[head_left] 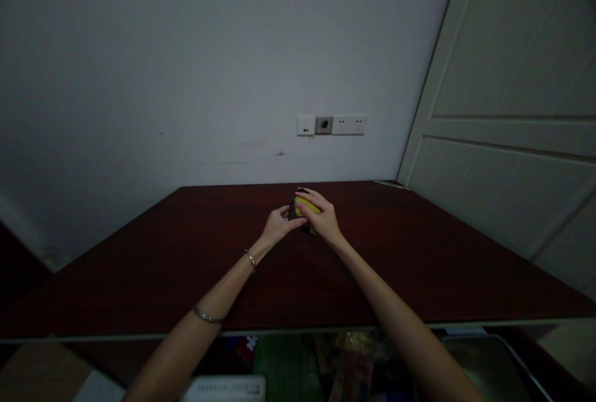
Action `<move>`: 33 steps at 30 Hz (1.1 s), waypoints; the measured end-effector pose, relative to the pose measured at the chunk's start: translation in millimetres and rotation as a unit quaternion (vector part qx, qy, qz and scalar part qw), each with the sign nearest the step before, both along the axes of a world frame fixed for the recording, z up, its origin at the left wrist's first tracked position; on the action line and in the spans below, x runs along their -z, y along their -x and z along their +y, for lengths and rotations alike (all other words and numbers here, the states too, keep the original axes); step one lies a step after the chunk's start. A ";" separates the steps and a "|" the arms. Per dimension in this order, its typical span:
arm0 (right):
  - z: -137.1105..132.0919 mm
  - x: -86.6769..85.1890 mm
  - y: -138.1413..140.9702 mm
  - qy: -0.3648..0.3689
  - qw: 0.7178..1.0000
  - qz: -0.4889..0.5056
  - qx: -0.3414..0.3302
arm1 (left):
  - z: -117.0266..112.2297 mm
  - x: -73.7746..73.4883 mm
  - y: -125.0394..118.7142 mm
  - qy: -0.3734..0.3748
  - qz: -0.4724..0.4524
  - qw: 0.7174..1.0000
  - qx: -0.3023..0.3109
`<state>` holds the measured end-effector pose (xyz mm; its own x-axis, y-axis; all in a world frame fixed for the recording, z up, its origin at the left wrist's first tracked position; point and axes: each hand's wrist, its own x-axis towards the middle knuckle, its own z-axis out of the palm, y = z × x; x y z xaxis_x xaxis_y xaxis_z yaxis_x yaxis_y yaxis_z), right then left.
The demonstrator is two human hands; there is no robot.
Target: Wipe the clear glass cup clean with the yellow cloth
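Observation:
Over the far middle of the dark red table (pixel 195 253), both my hands meet around a small bundle. My right hand (pixel 323 216) is closed on a small yellow object (pixel 308 205), its thumb and fingers wrapped over it. My left hand (pixel 278 226) grips a dark, shiny object (pixel 292 210) pressed against the yellow one from the left. More dark material shows below and above the yellow piece. The fingers cover much of both things, so their exact kind cannot be made out. Two bracelets circle my left arm.
Wall sockets and a switch (pixel 331 125) sit on the grey wall behind the table. A pale panelled door (pixel 503 98) stands at the right. Below the table's front edge, an open drawer holds a white box (pixel 226 388), a green item (pixel 285 368) and several packets.

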<state>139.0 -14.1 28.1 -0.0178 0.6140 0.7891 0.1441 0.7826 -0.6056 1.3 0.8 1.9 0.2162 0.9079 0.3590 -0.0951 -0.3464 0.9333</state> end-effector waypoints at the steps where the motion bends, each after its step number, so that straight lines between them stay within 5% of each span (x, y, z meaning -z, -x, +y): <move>1: 2.6 0.6 -0.3 0.018 1.000 0.019 0.008 | -0.4 0.1 0.2 -0.010 0.014 1.000 0.000; 6: 9.1 1.1 -3.5 0.080 0.995 0.049 0.008 | -3.9 1.1 1.1 -0.052 0.077 0.995 -0.023; 11: -0.8 -4.8 -7.3 0.010 0.999 -0.038 -0.026 | -1.4 -0.2 4.3 -0.072 0.103 0.991 -0.051; 20: 9.1 0.7 -4.2 0.094 0.993 0.065 -0.009 | -5.2 -2.4 -0.2 0.018 0.010 1.000 0.007; 23: 5.9 -0.8 -5.5 0.061 0.997 0.040 -0.033 | -7.7 -3.6 -1.6 0.040 -0.026 0.999 0.002; 28: 0.9 -2.6 -3.7 0.026 0.999 0.022 -0.042 | -7.1 -4.9 -1.9 0.036 -0.061 0.997 -0.015; 33: 5.6 1.0 -0.1 0.094 0.988 0.119 0.002 | -8.6 -6.7 -1.4 0.012 -0.041 0.999 -0.003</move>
